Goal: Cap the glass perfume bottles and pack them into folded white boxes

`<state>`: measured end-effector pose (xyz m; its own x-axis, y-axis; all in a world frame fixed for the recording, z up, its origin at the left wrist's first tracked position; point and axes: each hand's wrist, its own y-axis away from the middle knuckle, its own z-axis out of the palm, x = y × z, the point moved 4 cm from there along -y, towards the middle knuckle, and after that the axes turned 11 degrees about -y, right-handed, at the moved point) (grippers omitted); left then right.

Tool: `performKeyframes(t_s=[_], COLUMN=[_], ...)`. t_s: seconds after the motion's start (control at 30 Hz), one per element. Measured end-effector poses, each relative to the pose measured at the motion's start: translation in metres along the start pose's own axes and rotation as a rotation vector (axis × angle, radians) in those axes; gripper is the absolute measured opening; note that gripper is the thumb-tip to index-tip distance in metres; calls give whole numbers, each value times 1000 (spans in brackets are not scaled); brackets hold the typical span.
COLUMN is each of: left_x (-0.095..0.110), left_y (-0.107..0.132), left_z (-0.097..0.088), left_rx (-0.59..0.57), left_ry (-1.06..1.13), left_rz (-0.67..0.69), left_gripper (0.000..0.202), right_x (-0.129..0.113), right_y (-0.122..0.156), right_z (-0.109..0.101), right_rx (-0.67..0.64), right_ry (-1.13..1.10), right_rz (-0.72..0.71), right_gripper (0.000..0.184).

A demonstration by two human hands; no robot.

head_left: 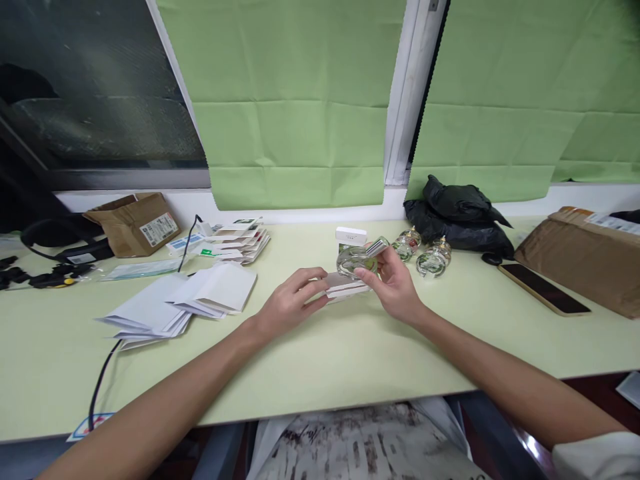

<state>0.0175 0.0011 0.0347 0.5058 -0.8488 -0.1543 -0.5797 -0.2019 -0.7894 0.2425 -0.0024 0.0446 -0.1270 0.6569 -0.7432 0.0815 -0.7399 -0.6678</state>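
Note:
Near the middle of the desk, my right hand [396, 283] grips a clear glass perfume bottle [350, 259] with a ribbed silver cap, tilted on its side. Just beneath the bottle is a small white box [345, 288]. My left hand [293, 297] pinches the left end of this box between thumb and fingers. The bottle covers part of the box, so whether they touch I cannot tell. Behind them stands another small white box [351, 235]. To the right of my right hand are two glass bottles [431, 263] with gold-toned tops.
White folded papers [150, 307] and a stack of flattened cartons [240, 241] lie at left, near an open cardboard box [133, 227] and a black cable [103, 380]. At right are black plastic bags [457, 220], a phone [545, 289] and a large brown carton [580, 260].

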Motion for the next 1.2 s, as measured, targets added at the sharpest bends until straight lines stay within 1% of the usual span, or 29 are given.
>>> performKeyframes(t_s=[0.13,0.27,0.37,0.5,0.6,0.63,0.7,0.73,0.8,0.83,0.9,0.97,1.03,1.13,1.2], left_x=[0,-6,-8,-12,-26,-32,-47,-55,-66,-68,-69,-65,-60,-54,-52], left_y=[-2,-4,-6,-4,2,5,10,12,15,15,14,12,10,10,11], left_z=[0,2,5,13,18,18,14,11,5,3,1,2,3,6,9], left_rx=[6,-10,-33,-84,-140,-158,-151,-126,-73,-51,-42,-64,-99,-161,-207], left_ry=[32,117,199,307,321,285,183,133,59,29,-16,-39,-25,43,84], left_rz=[-28,-122,-203,-338,-473,-516,-604,-648,-695,-689,-637,-591,-575,-597,-644], left_gripper=[25,28,34,49,55,55,54,53,48,45,36,32,32,36,39], right_x=[3,5,4,4,5,5,6,6,8,9,11,13,15,20,23], right_y=[-2,-4,-5,-5,-5,-5,-3,-2,1,3,9,14,18,20,21], right_z=[-1,-2,-2,-4,-8,-10,-12,-11,-5,-1,6,12,16,17,17], right_rx=[34,44,44,60,111,133,143,120,9,-61,-186,-277,-330,-367,-382], right_ry=[-39,-73,-65,-35,-23,-12,17,30,50,67,130,213,270,297,301], right_rz=[1,9,7,5,-39,-56,-63,-49,17,58,139,203,243,273,283], right_gripper=[37,39,38,36,34,34,34,34,31,29,25,21,18,15,14])
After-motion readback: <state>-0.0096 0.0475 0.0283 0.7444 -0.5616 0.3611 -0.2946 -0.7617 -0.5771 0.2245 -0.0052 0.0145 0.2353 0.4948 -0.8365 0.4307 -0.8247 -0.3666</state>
